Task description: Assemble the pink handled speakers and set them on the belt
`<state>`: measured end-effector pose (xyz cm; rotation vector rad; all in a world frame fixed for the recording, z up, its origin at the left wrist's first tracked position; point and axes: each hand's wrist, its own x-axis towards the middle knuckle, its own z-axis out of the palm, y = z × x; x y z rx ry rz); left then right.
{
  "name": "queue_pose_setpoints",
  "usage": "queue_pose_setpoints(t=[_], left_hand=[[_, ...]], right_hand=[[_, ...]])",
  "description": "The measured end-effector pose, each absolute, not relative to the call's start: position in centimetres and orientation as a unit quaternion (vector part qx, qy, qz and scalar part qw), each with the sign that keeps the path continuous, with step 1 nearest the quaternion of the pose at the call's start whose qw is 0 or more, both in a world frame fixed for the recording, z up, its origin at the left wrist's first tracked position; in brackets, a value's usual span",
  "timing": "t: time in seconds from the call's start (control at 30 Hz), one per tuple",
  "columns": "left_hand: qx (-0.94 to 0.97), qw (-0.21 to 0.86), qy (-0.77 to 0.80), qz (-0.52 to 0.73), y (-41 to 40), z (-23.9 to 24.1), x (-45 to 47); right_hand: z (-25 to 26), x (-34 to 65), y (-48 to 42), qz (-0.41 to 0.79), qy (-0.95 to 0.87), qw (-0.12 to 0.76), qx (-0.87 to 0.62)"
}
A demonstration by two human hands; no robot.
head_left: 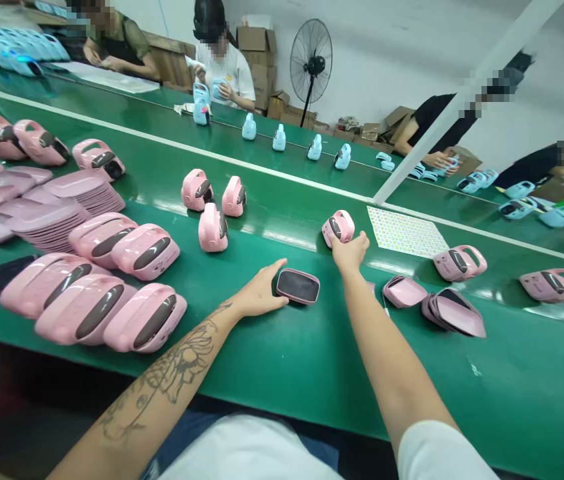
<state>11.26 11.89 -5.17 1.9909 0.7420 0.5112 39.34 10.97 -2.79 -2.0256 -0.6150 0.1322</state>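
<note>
Pink device (338, 227) stands upright mid-desk (312, 373), with the right hand (351, 252) clasped on its near side. Judged light, rigid, smooth plastic; best held by the shell sides, off the dark window. Left hand (262, 295) touches a dark-faced panel (297, 286), grip unclear. Loose pink covers (455, 312) crowd the right.

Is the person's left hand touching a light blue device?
No, the left hand rests against a flat pink panel on the green belt; the right hand grips a pink device.

Pink dark-faced panel (298, 287) lying flat; pink unit (338, 227) upright just beyond.
</note>
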Motion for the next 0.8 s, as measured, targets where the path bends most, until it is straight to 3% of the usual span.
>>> queue_pose_setpoints(t=[0.17,0.33,0.5,0.8], left_hand=[[0.804,0.457,0.296,0.237,12.4,-6.3,11.4],[0.808,0.448,0.275,0.267,12.0,-6.3,11.5],[0.815,0.42,0.27,0.296,11.6,-6.0,10.9],[0.8,0.403,0.251,0.366,11.5,-6.8,10.4]], right_hand=[[-3.7,36.5,3.6,0.128,-0.377,0.485,-0.778],[-4.4,32.2,-1.3,0.136,-0.377,0.514,-0.758],[-3.2,29.6,-2.5,0.105,-0.335,0.566,-0.746],[-3.0,28.8,-2.3,0.199,-0.285,0.601,-0.72]])
